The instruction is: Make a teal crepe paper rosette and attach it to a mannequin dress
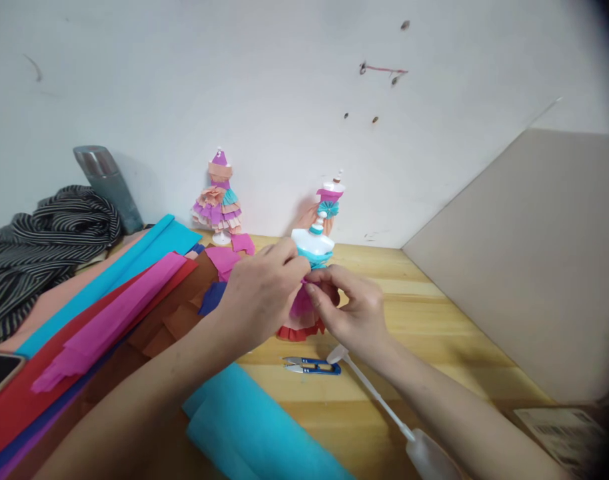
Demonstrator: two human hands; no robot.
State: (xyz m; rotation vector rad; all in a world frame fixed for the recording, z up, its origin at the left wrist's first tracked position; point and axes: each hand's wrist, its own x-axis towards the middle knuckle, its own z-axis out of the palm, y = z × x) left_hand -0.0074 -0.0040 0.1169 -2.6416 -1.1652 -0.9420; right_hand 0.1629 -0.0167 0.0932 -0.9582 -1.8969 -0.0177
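Observation:
A small white mannequin (304,238) stands in front of me, dressed in paper: a turquoise band (318,257) on top and a pink and red ruffled skirt (300,331) below. My left hand (269,283) is closed at the left of its waist, fingertips pinched on the paper dress. From the right, my right hand (354,303) pinches the same dress at the waist between thumb and fingers. The fingers hide most of the waist. Blue thread snips (314,366) lie on the table just below the skirt.
Two other dressed mannequins, one at the left (219,197) and one behind (329,195), stand by the wall. Coloured paper sheets (129,267), a turquoise roll (254,427), a flask (109,183) and striped cloth (59,230) lie around. A white round-ended stick (377,397) rests near my right forearm.

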